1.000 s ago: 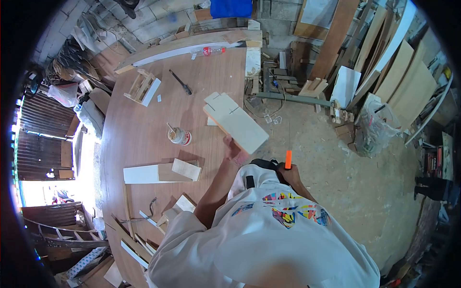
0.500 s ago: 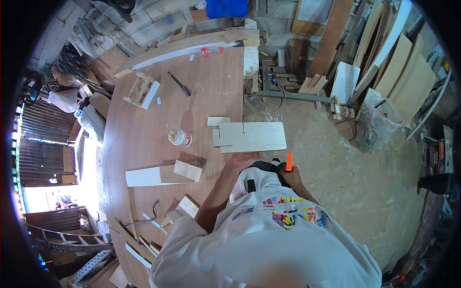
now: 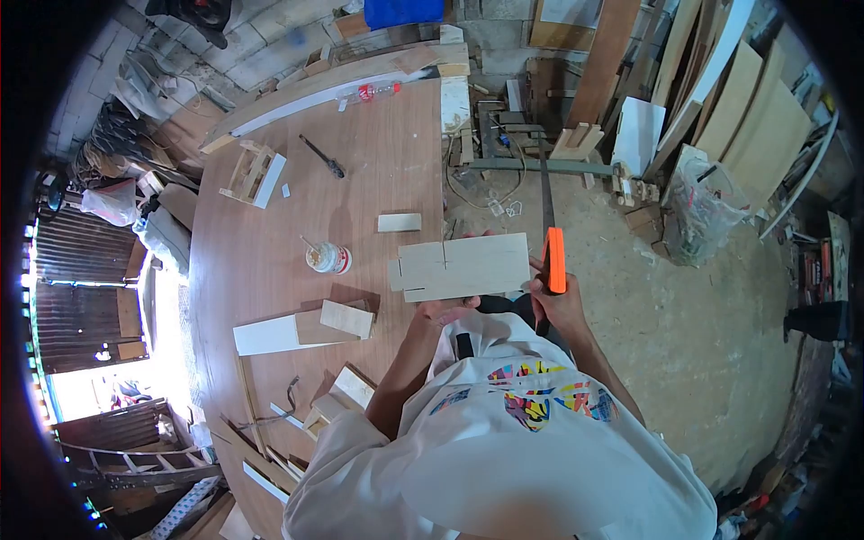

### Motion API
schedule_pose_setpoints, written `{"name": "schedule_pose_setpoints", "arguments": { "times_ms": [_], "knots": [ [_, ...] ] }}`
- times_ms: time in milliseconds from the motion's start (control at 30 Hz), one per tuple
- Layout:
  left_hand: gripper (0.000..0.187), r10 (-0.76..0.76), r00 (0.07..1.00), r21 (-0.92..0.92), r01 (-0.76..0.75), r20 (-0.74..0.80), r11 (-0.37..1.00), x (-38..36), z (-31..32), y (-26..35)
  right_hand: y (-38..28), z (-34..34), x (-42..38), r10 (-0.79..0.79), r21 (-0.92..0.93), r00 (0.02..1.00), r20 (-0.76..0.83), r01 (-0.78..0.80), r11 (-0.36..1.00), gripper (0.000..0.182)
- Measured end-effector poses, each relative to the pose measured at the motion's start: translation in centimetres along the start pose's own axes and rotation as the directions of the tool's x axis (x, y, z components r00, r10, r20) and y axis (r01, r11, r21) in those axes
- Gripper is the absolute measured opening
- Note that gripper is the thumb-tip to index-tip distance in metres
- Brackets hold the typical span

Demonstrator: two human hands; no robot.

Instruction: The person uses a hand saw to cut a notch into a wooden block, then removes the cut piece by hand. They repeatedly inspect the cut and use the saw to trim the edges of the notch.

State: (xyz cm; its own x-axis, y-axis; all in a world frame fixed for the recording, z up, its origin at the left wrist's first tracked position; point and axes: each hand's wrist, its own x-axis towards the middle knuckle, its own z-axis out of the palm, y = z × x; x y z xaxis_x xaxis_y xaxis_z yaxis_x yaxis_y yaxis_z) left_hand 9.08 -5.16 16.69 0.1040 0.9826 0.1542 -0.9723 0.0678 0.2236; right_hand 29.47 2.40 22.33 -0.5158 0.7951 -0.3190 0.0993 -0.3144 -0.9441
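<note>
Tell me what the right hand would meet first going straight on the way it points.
Likely the board, whose end lies just ahead of the right hand; depth is unclear, so they may already touch.

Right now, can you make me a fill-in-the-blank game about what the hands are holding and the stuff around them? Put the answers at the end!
1. The right hand grips a saw whose handle is coloured ____.
2. The left hand holds a pale board; of the jar and the plastic bottle on the table, the ____ is nearer that hand.
3. The bottle's label is ____.
4. Apart from its colourful print, the person's shirt is ____.

Missing words: orange; jar; red; white.
</note>
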Motion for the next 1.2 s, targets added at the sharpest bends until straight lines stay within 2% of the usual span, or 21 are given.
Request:
{"name": "schedule_pose_setpoints", "arguments": {
  "times_ms": [33,100,133,200,233,300,333,400,433,500,533,600,633,700,733,800,833,900,1133,1200],
  "knots": [
    [0.053,-0.002,1.000,0.000,0.002,0.003,1.000,0.0,-0.3,-0.2,-1.0,0.4,-0.1,-0.002,0.000,1.000,-0.003,0.002,1.000,0.039],
    [0.051,0.072,0.977,0.099,-0.053,-0.201,0.994,-0.2,-0.9,-0.5,-2.6,1.0,-0.3,-0.006,0.046,1.000,-0.013,0.007,0.999,0.039],
    [0.051,0.077,0.977,0.100,-0.058,-0.199,0.993,-0.1,-1.2,-0.3,-2.9,1.0,-0.3,-0.008,0.043,1.000,-0.009,0.008,0.999,0.039],
    [0.053,0.017,0.998,-0.058,-0.014,0.056,0.998,0.0,-1.4,0.4,-3.4,1.2,-0.4,-0.008,0.026,1.000,-0.003,0.008,1.000,0.040],
    [0.053,0.023,0.998,-0.057,-0.020,0.057,0.998,0.1,-1.1,0.4,-3.6,1.3,-0.4,-0.009,0.023,1.000,0.002,0.009,1.000,0.040],
    [0.055,0.086,0.994,0.212,-0.098,0.064,0.972,0.3,-0.2,0.2,-3.9,1.5,-0.5,0.020,0.019,1.000,0.005,-0.020,1.000,0.046],
    [0.055,0.091,0.994,0.214,-0.102,0.063,0.971,0.4,0.6,0.1,-4.0,1.6,-0.5,0.020,0.018,1.000,0.010,-0.020,1.000,0.046],
    [0.055,0.105,0.973,-0.080,-0.124,-0.206,0.989,0.4,2.0,-0.1,-4.0,1.8,-0.5,0.028,0.033,1.000,0.014,-0.029,0.999,0.047],
    [0.055,0.108,0.972,-0.081,-0.127,-0.207,0.989,0.6,1.9,0.0,-4.0,1.9,-0.5,0.029,0.031,0.999,0.016,-0.030,0.999,0.047],
    [0.052,0.056,0.987,-0.129,-0.037,0.151,0.991,1.1,1.5,0.4,-3.8,2.0,-0.3,0.040,0.058,0.999,0.021,-0.041,0.997,0.048],
    [0.052,0.059,0.987,-0.129,-0.040,0.150,0.991,0.9,0.9,0.1,-3.8,2.0,-0.3,0.041,0.056,0.999,0.023,-0.042,0.998,0.048],
    [0.050,0.189,0.964,-0.085,-0.208,-0.188,0.975,0.6,-0.3,-0.6,-3.6,1.9,-0.2,0.044,0.079,0.999,0.021,-0.046,0.996,0.048],
    [0.050,0.190,0.964,-0.085,-0.208,-0.188,0.974,0.5,-0.6,-0.6,-3.5,1.9,-0.1,0.044,0.078,0.999,0.021,-0.046,0.996,0.048],
    [0.050,0.225,0.974,0.104,-0.221,-0.025,0.970,0.8,-0.5,-0.4,-3.4,1.9,0.0,0.054,0.100,0.998,0.017,-0.055,0.993,0.047],
    [0.050,0.225,0.974,0.104,-0.221,-0.024,0.970,0.9,-0.2,-0.3,-3.4,1.9,0.0,0.053,0.099,0.998,0.017,-0.054,0.994,0.047],
    [0.093,0.174,0.984,-0.030,-0.175,-0.038,0.984,1.1,0.6,-0.1,-3.5,1.9,0.0,0.048,0.110,0.999,0.017,-0.050,0.993,0.045],
    [0.093,0.174,0.984,-0.030,-0.175,-0.039,0.984,1.2,0.7,-0.2,-3.6,2.0,0.0,0.049,0.109,0.999,0.017,-0.050,0.993,0.045],
    [0.098,0.230,0.970,0.117,-0.238,0.075,0.964,1.4,0.8,-0.3,-3.7,2.0,0.0,0.046,0.098,0.999,0.012,-0.047,0.994,0.044],
    [0.091,0.247,0.966,0.080,-0.253,0.077,0.964,1.3,0.1,-0.5,-3.6,2.0,-0.1,0.053,0.111,0.999,-0.002,-0.052,0.992,0.045],
    [0.084,0.208,0.978,-0.010,-0.208,0.005,0.978,1.2,0.1,-0.4,-3.6,2.0,-0.1,0.058,0.124,0.998,-0.003,-0.057,0.991,0.046]
  ]
}}
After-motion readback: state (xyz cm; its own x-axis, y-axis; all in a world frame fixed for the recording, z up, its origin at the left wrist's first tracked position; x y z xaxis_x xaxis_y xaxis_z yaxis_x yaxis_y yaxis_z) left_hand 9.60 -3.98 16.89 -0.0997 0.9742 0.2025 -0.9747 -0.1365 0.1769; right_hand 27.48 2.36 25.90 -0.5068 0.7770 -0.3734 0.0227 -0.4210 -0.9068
